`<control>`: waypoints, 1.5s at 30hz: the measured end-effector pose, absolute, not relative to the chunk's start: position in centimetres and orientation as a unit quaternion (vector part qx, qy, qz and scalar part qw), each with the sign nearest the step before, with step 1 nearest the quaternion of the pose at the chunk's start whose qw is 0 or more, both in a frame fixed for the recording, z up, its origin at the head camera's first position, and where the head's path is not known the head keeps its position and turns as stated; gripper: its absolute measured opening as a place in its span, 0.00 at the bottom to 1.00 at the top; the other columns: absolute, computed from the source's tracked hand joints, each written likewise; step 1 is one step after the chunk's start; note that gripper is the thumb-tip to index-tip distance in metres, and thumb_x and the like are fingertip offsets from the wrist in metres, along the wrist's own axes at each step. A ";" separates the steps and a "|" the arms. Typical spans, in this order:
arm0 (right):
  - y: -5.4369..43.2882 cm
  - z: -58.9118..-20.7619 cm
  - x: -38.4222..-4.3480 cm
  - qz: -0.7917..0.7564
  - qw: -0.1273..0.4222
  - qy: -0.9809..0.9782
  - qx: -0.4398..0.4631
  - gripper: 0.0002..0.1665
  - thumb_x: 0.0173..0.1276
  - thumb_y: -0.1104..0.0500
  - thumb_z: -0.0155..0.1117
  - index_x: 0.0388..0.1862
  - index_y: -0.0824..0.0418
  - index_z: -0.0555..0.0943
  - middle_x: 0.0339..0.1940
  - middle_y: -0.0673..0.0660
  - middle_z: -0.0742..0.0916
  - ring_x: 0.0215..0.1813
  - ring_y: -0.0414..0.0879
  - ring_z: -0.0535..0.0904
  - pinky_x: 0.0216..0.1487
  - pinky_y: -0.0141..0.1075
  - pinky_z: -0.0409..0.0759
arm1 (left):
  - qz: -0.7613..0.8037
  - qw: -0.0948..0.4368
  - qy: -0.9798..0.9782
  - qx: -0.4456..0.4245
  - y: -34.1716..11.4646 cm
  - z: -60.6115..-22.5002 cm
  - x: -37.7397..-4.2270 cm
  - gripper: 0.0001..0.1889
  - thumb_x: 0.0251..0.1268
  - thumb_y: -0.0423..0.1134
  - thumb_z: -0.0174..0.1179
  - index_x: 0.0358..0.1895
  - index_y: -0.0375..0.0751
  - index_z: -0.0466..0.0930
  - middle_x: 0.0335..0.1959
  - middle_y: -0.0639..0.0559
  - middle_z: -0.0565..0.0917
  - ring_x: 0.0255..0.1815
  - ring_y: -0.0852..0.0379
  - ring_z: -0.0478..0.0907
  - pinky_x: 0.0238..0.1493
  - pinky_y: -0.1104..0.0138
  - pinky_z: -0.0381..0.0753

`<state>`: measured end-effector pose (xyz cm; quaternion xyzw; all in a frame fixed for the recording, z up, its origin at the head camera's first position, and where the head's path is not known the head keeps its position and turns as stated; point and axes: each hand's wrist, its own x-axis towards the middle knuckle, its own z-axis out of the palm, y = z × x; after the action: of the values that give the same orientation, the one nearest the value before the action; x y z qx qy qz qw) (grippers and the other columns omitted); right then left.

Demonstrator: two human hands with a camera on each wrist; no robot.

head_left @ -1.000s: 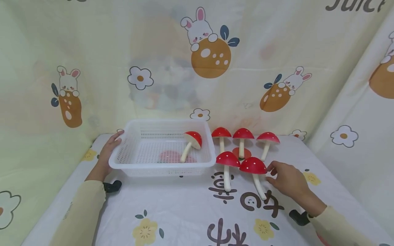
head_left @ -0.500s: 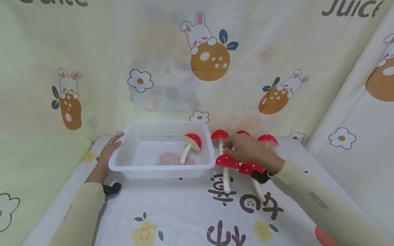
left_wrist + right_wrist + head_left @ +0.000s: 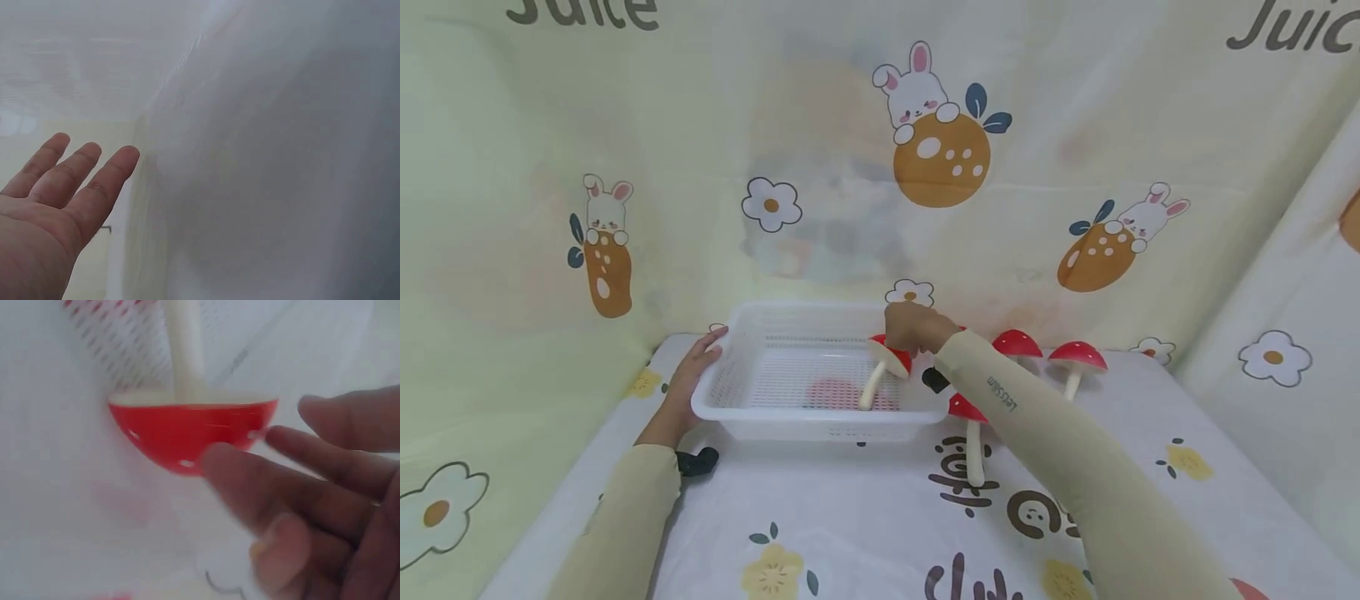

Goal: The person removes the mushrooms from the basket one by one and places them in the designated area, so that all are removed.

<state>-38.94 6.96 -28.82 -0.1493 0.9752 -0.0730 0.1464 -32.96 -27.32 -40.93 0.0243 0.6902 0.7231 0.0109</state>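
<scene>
A white perforated plastic basket (image 3: 820, 425) stands on the cloth-covered table. Inside, toward its right end, lies a toy mushroom (image 3: 874, 385) with a white-spotted red cap and cream stem. My left hand (image 3: 691, 379) rests against the basket's left side, fingers extended; the left wrist view shows these fingers (image 3: 103, 184) straight. Over the basket's right end, my right hand (image 3: 913, 327) is at the mushroom's cap. Up close, the red cap (image 3: 181, 434) is beside my loosely spread right fingers (image 3: 244, 481), one overlapping it; contact cannot be told.
More red-capped mushrooms lie right of the basket: two at the back (image 3: 1017, 343) (image 3: 1077, 357) and one in front (image 3: 974, 450). My right sleeve (image 3: 1060, 442) crosses over this area and hides part of it. A printed curtain (image 3: 835, 125) hangs behind the table.
My right hand has moved left, from beside the front right mushroom, across the other mushrooms, to the mushroom in the basket. My left hand stays at the basket's side. The head view has shifted slightly.
</scene>
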 end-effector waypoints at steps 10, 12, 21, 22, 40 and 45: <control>5.3 -30.9 -40.7 -0.154 0.042 0.962 -0.220 0.23 0.69 0.54 0.63 0.62 0.57 0.78 0.56 0.57 0.84 0.55 0.52 0.81 0.51 0.44 0.85 | 0.710 0.003 0.705 0.011 -27.7 -40.1 -33.2 0.27 0.79 0.53 0.41 0.77 0.65 0.53 0.75 0.46 0.62 0.56 0.61 0.77 0.50 0.72 0.83; 4.6 -31.1 -41.0 -0.171 0.050 0.958 -0.224 0.23 0.67 0.56 0.65 0.60 0.58 0.80 0.52 0.57 0.85 0.51 0.51 0.81 0.48 0.42 0.85 | 0.708 0.002 0.707 0.012 -27.8 -40.1 -33.1 0.26 0.80 0.52 0.40 0.77 0.64 0.53 0.75 0.46 0.62 0.57 0.60 0.76 0.50 0.72 0.83; 1.5 -34.0 -42.0 -0.243 0.045 0.912 -0.327 0.19 0.62 0.61 0.72 0.53 0.53 0.84 0.50 0.54 0.86 0.40 0.45 0.81 0.42 0.35 0.83 | 0.697 -0.008 0.717 0.011 -27.5 -41.6 -33.6 0.27 0.80 0.52 0.38 0.78 0.63 0.52 0.77 0.46 0.60 0.57 0.61 0.74 0.50 0.73 0.82; 1.3 -34.5 -42.0 -0.238 0.038 0.911 -0.336 0.19 0.61 0.60 0.72 0.53 0.52 0.85 0.50 0.53 0.85 0.39 0.44 0.80 0.41 0.33 0.82 | 0.701 -0.004 0.713 0.009 -27.3 -41.7 -33.6 0.26 0.80 0.52 0.39 0.78 0.63 0.53 0.77 0.46 0.60 0.57 0.61 0.74 0.50 0.72 0.82; -7.3 -32.5 -39.2 -0.060 0.039 0.888 -0.454 0.21 0.68 0.56 0.67 0.60 0.47 0.81 0.64 0.49 0.80 0.65 0.45 0.75 0.68 0.39 0.73 | 0.719 0.008 0.695 0.012 -27.3 -40.8 -33.5 0.26 0.81 0.45 0.37 0.78 0.61 0.53 0.79 0.49 0.56 0.67 0.55 0.67 0.52 0.76 0.78; -8.9 -32.5 -38.6 0.009 0.067 0.891 -0.449 0.27 0.67 0.55 0.68 0.65 0.45 0.78 0.65 0.50 0.80 0.67 0.47 0.73 0.69 0.42 0.73 | 0.721 0.008 0.693 0.014 -27.5 -41.1 -33.8 0.25 0.81 0.46 0.36 0.78 0.61 0.52 0.80 0.51 0.54 0.75 0.48 0.62 0.59 0.71 0.75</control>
<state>-38.63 -8.86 -32.48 -0.4492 0.8909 0.0091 0.0675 -33.76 -27.46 -41.14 0.0142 0.6930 0.7207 0.0083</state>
